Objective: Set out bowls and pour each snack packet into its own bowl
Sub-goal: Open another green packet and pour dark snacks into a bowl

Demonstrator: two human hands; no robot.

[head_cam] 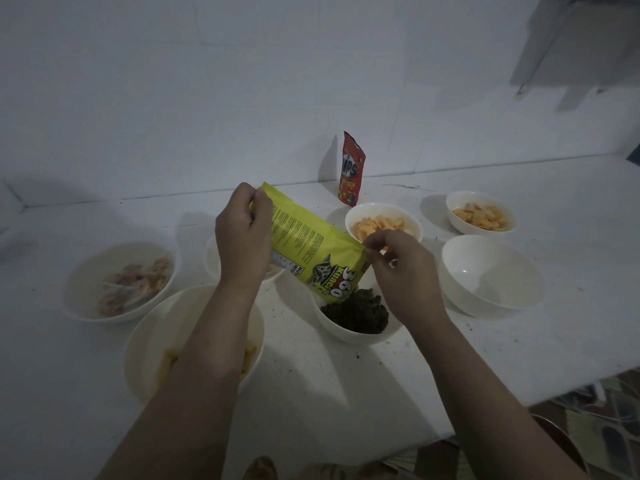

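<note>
My left forearm crosses over the near-left bowl, so only scraps of its yellow pieces show, and the bowl behind my left hand is hidden apart from a strip of rim. The light is dim; what lies in the far-left bowl reads only as pale brownish lumps. My left hand, at centre frame, is closed in a pinch grip on the raised bottom end of the yellow packet, knuckles toward me, wrist bent. My right hand pinches the packet's edge lower down with thumb and fingertips, other fingers curled. The packet slants down to the right, print upside down, its mouth over the centre bowl, which holds a dark heap of snack. Behind it two bowls carry orange chips and; an empty bowl sits right of centre. A red packet stands upright against the wall at the back of the white surface.
</note>
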